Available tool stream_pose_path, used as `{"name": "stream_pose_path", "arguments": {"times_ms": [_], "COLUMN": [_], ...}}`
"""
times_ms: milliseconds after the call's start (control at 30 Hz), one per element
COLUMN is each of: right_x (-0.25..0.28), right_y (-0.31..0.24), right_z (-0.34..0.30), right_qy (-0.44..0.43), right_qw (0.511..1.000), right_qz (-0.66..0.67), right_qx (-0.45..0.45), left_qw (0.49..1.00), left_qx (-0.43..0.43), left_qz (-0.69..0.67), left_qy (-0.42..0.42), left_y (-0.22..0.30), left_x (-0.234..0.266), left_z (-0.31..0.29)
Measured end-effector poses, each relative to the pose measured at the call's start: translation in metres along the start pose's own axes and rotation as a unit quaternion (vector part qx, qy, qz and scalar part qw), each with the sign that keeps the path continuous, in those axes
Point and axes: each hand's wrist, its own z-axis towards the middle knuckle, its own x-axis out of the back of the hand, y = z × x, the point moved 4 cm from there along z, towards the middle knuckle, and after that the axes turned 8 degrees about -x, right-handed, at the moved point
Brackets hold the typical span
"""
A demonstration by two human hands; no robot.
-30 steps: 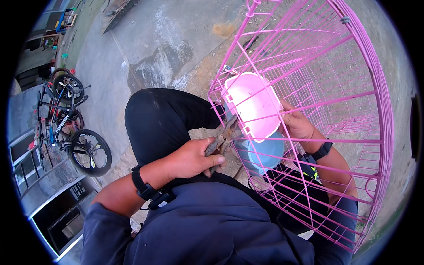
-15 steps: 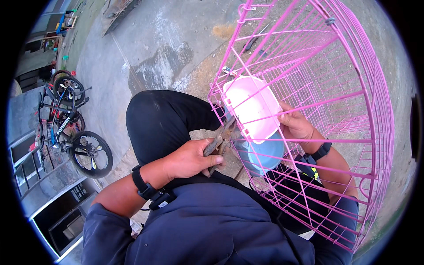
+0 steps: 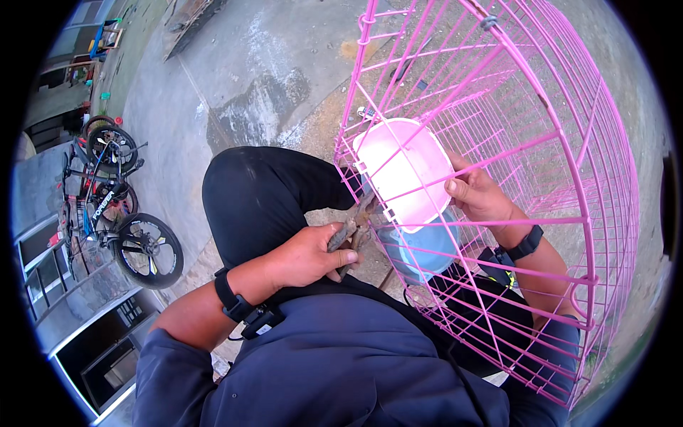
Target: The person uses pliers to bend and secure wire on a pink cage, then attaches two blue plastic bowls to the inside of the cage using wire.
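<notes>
I have the left hand (image 3: 320, 256) closed round the handles of a worn pair of pliers (image 3: 356, 231), the thumb pressed along one side and the tips pointing up toward the left edge of a pink wire cage (image 3: 562, 135); whether they touch a wire I cannot tell. Beyond the wires I have the right hand (image 3: 480, 196) pinching the right rim of a pink tray (image 3: 402, 171), thumb at the edge and fingers running behind, partly hidden. The tray sits by the cage's left edge, tilted, wires crossing in front of it and two pale tabs along its lower left side. A blue tub (image 3: 427, 245) shows behind and below it, nearer the cage's lower left corner. I see a black band on each wrist, and the bent left knee (image 3: 245, 178), in dark trousers, stands just left of the cage. Well apart, near the left edge of the concrete ground (image 3: 249, 71), a dark bicycle (image 3: 148, 250) stands, its near wheel turned toward the knee
</notes>
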Motion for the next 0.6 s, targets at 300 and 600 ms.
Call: {"name": "stream_pose_path", "arguments": {"times_ms": [300,600], "right_x": [-0.001,0.010], "right_y": [0.012,0.031], "right_z": [0.000,0.000], "right_qy": [0.021,0.010], "right_qw": [0.998,0.989], "right_qz": [0.066,0.144], "right_qx": [0.002,-0.008], "left_qw": [0.998,0.999], "left_qx": [-0.037,-0.004], "left_qz": [-0.038,-0.008], "left_qy": [-0.034,-0.052], "left_y": [0.001,0.020], "left_x": [-0.004,-0.007], "left_z": [0.005,-0.002]}}
